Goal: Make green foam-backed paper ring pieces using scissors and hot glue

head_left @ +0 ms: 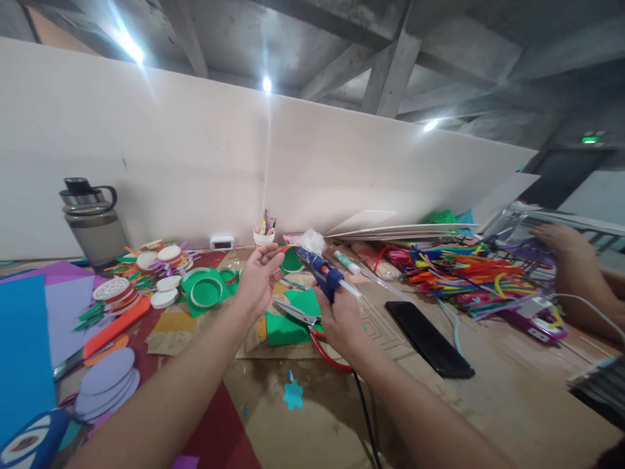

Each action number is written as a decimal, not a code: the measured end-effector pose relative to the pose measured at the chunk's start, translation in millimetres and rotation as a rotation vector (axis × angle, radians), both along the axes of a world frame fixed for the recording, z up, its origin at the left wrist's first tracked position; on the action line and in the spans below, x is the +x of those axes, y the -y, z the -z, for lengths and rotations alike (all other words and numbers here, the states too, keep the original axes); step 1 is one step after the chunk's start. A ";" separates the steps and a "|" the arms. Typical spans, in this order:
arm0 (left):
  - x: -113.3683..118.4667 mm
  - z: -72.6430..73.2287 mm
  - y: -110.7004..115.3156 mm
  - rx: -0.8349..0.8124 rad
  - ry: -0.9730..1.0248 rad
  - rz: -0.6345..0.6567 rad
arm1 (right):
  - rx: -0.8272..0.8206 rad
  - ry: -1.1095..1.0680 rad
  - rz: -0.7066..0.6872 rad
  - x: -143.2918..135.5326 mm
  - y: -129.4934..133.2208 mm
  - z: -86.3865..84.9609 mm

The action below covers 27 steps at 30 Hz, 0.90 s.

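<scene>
A: Nearest item on the tabletop (273,423)?

B: Blue flower-shaped cutout (293,395), lying flat. Lavender discs (105,385) overlap to its left.

A: Next, the scissors (297,312)?

B: Blades parted, over green paper (286,329); red handles beside the right wrist. Black phone (430,339) flat, further right.

A: State of the hands?

B: Right hand (344,319): closed round a blue glue gun (325,270), nozzle directed toward the left hand (261,277). Left hand: narrow pinch at the red edge of a round green piece (292,260), located at the nozzle. Contact between nozzle and piece: cannot tell.

A: Surroundings?

B: Left, a green ring-shaped piece (206,292) and white-topped rounds (114,290). Right, glue stick (346,262), then a heap of coloured pipe cleaners (469,270); another person's hand (561,244) beyond it.

A: Furthest back?

B: Grey bottle (95,228), small white device (222,243) and pen cup (264,238), before a white panel (195,150).
</scene>
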<state>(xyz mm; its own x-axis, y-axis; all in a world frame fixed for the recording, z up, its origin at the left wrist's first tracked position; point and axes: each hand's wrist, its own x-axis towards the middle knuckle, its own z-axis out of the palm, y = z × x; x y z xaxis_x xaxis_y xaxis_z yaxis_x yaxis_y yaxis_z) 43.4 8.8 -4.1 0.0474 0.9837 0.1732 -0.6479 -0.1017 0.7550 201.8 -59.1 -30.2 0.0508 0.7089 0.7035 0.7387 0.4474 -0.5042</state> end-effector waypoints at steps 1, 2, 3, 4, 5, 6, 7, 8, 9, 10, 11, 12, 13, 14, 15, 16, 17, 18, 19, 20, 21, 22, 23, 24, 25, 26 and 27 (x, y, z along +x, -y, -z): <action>0.3 0.1 0.4 0.008 -0.010 -0.010 | 0.006 -0.003 -0.001 0.0 -0.1 0.4; 0.4 0.2 0.6 0.014 -0.019 -0.019 | 0.012 -0.005 -0.005 0.1 -0.3 0.9; 0.6 0.3 0.9 0.022 -0.029 -0.026 | 0.016 -0.007 -0.010 0.3 -0.4 1.5; 0.6 0.4 1.1 0.030 -0.037 -0.031 | 0.020 -0.008 -0.016 0.5 -0.4 2.1; 0.7 0.4 1.3 0.038 -0.043 -0.032 | 0.023 -0.007 -0.026 0.7 -0.4 2.6; 0.6 0.3 1.4 0.043 -0.045 -0.029 | 0.026 -0.005 -0.039 1.0 -0.4 3.1; 0.6 0.1 1.6 0.045 -0.044 -0.023 | 0.027 -0.002 -0.055 1.3 -0.3 3.4; 0.5 -0.2 1.9 0.044 -0.041 -0.016 | 0.026 0.001 -0.068 1.5 -0.1 3.6; 0.3 -0.8 2.1 0.043 -0.036 -0.009 | 0.025 0.002 -0.082 1.6 0.0 3.5; 0.1 -1.4 2.3 0.042 -0.030 -0.002 | 0.025 0.003 -0.093 1.7 0.1 3.3; -0.2 -2.2 2.5 0.044 -0.024 0.003 | 0.023 0.003 -0.102 1.7 0.1 3.0; -0.5 -2.9 2.5 0.048 -0.018 0.007 | 0.019 0.003 -0.108 1.7 0.1 2.6; -0.8 -3.5 2.5 0.050 -0.013 0.013 | 0.014 0.003 -0.114 1.5 0.1 2.1; -1.1 -4.0 2.2 0.049 -0.009 0.020 | 0.009 0.002 -0.118 1.4 0.1 1.7; -1.3 -4.2 1.8 0.046 -0.004 0.028 | 0.004 0.002 -0.121 1.3 0.0 1.3; -1.4 -4.2 1.3 0.043 0.001 0.034 | 0.000 0.002 -0.121 1.1 -0.2 1.1; -1.4 -3.9 0.8 0.039 0.006 0.039 | 0.000 0.004 -0.119 1.0 -0.3 0.9; -1.3 -3.5 0.2 0.035 0.009 0.044 | 0.005 0.007 -0.114 1.0 -0.5 0.9; -1.1 -3.0 -0.3 0.033 0.009 0.048 | 0.015 0.011 -0.108 1.0 -0.8 1.0; -0.8 -2.5 -0.6 0.032 0.007 0.050 | 0.026 0.013 -0.101 1.1 -1.1 1.1; -0.4 -2.1 -0.7 0.030 0.003 0.053 | 0.036 0.013 -0.094 1.3 -1.3 1.2; 0.0 -1.8 -0.7 0.027 0.000 0.054 | 0.042 0.011 -0.086 1.4 -1.6 1.2; 0.4 -1.6 -0.4 0.022 -0.001 0.055 | 0.045 0.006 -0.078 1.6 -1.8 1.2; 0.9 -1.5 -0.1 0.017 -0.001 0.054 | 0.044 0.000 -0.072 1.7 -1.9 1.0; 1.2 -1.5 0.4 0.013 0.002 0.054 | 0.043 -0.006 -0.065 1.8 -2.1 0.7; 1.6 -1.5 0.9 0.011 0.004 0.056 | 0.041 -0.014 -0.055 1.8 -2.2 0.3; 1.9 -1.5 1.4 0.011 0.005 0.058 | 0.036 -0.024 -0.042 1.8 -2.3 -0.2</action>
<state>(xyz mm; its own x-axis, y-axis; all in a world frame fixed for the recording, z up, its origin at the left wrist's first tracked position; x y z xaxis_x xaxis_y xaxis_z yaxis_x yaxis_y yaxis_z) 45.3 7.4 -2.6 0.1031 0.9775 0.1841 -0.6568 -0.0721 0.7506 203.6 -56.9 -29.9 0.0386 0.6847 0.7278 0.7069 0.4961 -0.5042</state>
